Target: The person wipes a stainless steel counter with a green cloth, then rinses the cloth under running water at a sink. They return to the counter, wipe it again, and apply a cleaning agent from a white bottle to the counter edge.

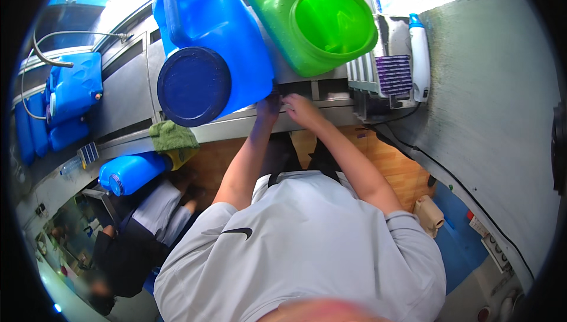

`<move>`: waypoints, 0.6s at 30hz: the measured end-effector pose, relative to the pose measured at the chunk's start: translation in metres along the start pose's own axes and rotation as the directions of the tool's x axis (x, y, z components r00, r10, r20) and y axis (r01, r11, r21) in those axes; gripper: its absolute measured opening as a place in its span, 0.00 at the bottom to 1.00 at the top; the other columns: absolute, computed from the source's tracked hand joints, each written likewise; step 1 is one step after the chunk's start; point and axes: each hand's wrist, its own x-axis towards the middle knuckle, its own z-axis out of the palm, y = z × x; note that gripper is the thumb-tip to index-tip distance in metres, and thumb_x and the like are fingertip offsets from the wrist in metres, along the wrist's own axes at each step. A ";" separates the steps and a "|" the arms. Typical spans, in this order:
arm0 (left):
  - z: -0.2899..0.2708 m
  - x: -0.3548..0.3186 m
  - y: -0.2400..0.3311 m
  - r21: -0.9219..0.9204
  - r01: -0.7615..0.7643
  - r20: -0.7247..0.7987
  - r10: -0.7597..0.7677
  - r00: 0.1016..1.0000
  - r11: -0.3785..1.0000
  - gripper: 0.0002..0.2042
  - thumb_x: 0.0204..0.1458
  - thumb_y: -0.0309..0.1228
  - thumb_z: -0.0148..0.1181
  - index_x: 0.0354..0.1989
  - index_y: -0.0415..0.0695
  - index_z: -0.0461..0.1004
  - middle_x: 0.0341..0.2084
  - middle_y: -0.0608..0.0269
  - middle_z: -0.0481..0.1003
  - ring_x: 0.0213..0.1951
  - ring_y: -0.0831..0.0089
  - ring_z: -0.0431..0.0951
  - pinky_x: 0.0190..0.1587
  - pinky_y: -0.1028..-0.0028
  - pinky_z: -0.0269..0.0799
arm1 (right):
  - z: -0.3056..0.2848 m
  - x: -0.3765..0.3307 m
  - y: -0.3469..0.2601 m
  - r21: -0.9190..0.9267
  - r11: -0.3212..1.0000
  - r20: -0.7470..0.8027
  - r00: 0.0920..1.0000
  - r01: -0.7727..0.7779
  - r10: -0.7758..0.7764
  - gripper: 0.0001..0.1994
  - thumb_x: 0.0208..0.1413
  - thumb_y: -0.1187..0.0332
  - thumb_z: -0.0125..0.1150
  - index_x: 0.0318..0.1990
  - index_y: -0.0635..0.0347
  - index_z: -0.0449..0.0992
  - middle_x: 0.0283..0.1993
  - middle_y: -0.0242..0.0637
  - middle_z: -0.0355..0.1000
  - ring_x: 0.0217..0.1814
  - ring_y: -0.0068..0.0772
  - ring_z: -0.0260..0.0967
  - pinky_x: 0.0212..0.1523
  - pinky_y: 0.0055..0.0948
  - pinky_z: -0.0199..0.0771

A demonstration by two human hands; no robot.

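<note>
A large blue jug (242, 44) with a wide dark-blue cap (194, 86) lies on the metal counter in front of me. At its lower right corner is my left hand (269, 105), in shadow, with its fingers mostly hidden. Close beside it, my right hand (302, 110) has its fingers drawn together at the counter's front edge; whatever is between them is too small to make out. To the right of the blue jug lies a green jug (283, 21), its wide round mouth uncovered and turned toward me.
A green cloth (172, 136) hangs over the counter edge, near another blue jug (137, 171). More blue containers (74, 89) stand far left. A white spray can (419, 56) and a purple-and-white box (394, 76) are at right. Another person (139, 233) is at lower left.
</note>
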 end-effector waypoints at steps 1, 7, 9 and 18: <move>-0.004 0.006 -0.002 -0.006 -0.015 -0.073 0.015 0.997 1.000 0.10 0.61 0.42 0.46 0.38 0.52 0.71 0.32 0.70 0.72 0.39 0.72 0.72 0.47 0.69 0.67 | -0.033 -0.020 -0.009 0.078 0.991 0.076 0.991 -0.112 0.106 0.14 0.51 0.71 0.57 0.46 0.59 0.74 0.47 0.46 0.71 0.49 0.49 0.69 0.48 0.42 0.70; -0.007 0.029 -0.009 -0.060 -0.076 -0.279 0.056 0.959 0.995 0.09 0.56 0.45 0.53 0.35 0.54 0.71 0.27 0.74 0.70 0.35 0.76 0.71 0.49 0.67 0.66 | -0.234 -0.109 -0.029 -0.188 0.936 -0.805 0.593 -0.298 0.027 0.14 0.55 0.71 0.57 0.49 0.65 0.70 0.44 0.43 0.69 0.38 0.44 0.69 0.39 0.36 0.72; -0.001 0.031 -0.012 -0.091 -0.114 -0.491 0.056 0.870 0.989 0.10 0.54 0.46 0.55 0.34 0.54 0.71 0.28 0.73 0.70 0.36 0.74 0.70 0.51 0.64 0.66 | -0.259 -0.109 -0.013 -0.455 0.752 -0.772 0.633 -0.477 -0.066 0.19 0.54 0.69 0.59 0.52 0.67 0.67 0.46 0.46 0.69 0.42 0.45 0.70 0.41 0.36 0.74; 0.034 -0.005 -0.016 -0.202 -0.088 -0.434 -0.009 0.901 0.975 0.14 0.49 0.46 0.57 0.38 0.51 0.70 0.39 0.63 0.69 0.47 0.66 0.67 0.58 0.56 0.61 | -0.272 -0.108 0.011 0.109 0.854 -0.618 0.638 -0.509 0.460 0.23 0.55 0.63 0.61 0.53 0.66 0.61 0.47 0.48 0.68 0.34 0.37 0.72 0.33 0.31 0.76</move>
